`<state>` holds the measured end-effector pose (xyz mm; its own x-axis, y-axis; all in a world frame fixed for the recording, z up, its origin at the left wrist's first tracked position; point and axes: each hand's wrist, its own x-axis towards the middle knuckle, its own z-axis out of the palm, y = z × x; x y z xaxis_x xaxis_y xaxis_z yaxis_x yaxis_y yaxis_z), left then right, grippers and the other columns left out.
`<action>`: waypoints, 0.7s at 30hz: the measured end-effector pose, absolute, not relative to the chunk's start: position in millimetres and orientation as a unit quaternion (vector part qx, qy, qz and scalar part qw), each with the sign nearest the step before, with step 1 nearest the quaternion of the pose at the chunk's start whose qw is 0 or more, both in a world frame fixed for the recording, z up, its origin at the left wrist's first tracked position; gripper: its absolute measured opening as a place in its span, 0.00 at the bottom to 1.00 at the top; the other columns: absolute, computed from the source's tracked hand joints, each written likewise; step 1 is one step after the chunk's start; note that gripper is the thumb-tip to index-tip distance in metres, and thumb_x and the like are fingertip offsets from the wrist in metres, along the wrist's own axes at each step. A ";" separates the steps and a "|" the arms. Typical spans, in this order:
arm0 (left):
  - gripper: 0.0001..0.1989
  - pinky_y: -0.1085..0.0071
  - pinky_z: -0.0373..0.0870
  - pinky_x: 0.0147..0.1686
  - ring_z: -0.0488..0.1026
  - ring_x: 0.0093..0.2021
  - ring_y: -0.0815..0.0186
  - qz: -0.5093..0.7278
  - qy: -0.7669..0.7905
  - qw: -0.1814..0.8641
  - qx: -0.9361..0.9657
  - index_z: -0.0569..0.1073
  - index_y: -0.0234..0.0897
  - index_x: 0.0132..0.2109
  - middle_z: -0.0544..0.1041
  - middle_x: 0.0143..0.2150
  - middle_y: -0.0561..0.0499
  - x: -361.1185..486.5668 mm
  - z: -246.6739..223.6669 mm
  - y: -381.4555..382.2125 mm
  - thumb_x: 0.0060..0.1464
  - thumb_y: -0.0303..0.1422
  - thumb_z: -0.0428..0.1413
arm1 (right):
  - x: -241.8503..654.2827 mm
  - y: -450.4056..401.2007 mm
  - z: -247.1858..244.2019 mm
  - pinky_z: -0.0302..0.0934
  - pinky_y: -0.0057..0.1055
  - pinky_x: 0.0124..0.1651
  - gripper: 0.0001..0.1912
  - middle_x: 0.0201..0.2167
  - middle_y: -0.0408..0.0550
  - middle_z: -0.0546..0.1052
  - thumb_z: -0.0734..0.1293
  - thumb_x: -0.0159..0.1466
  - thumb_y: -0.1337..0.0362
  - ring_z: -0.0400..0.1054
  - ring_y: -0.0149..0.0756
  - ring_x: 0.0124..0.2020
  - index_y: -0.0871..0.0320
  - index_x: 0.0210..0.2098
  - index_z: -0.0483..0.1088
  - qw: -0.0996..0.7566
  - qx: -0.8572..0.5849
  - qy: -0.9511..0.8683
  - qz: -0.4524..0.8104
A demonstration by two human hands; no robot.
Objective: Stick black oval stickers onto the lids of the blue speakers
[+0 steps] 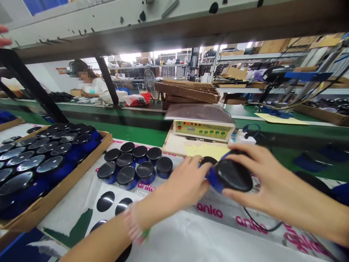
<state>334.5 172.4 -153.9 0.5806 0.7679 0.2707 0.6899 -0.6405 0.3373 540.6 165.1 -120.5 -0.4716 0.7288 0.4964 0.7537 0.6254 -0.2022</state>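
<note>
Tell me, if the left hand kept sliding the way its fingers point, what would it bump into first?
The left hand points right, at the round blue and black disc that the right hand grips. Its fingers already seem to touch the disc's edge, so it would meet that first, though depth is hard to judge.

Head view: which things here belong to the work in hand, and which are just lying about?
In hand:
- round blue unit, gripped by left hand and right hand
- cable trailing under it
- cluster of units on the sheet
- cardboard tray of units

Lying about:
- tester box, untouched
- fan
- stacked trays
- co-worker across the green belt
</note>
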 end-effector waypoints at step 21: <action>0.17 0.57 0.71 0.46 0.71 0.48 0.59 0.151 0.730 0.049 0.665 0.67 0.34 0.53 0.70 0.52 0.45 119.6 -137.5 346.5 0.59 0.37 0.54 | 287.5 330.0 -124.4 0.62 0.47 0.50 0.20 0.53 0.54 0.67 0.66 0.64 0.53 0.63 0.46 0.52 0.61 0.49 0.67 0.193 -0.522 -0.811 0.179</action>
<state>119.6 346.5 -137.5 -0.1119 0.9852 0.1295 0.9556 0.0710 0.2860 287.5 330.0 -124.4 -0.3807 0.9160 0.1262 0.7784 0.3912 -0.4910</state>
